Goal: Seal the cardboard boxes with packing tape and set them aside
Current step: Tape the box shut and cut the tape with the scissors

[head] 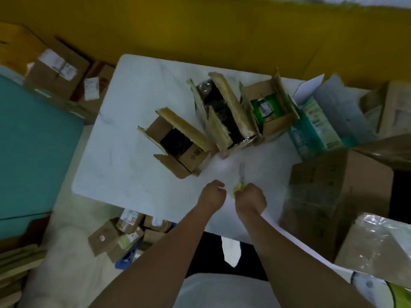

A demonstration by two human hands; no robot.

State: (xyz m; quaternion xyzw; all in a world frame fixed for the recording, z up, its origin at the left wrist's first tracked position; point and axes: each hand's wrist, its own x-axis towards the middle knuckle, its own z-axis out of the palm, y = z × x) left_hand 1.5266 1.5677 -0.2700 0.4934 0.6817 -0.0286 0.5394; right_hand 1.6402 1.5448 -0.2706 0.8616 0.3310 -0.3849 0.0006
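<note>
White table [124, 130] against yellow wall [200, 30]; carries three cardboard boxes [178, 145] in a mid-table row, flaps up, unsealed. Near edge: right hand [251, 198] fingers clamped on yellow-handled scissors [241, 174], blades pointing far, likely readied for cutting. Left hand [212, 194] fingers curled beside; around what, cannot tell.
</note>
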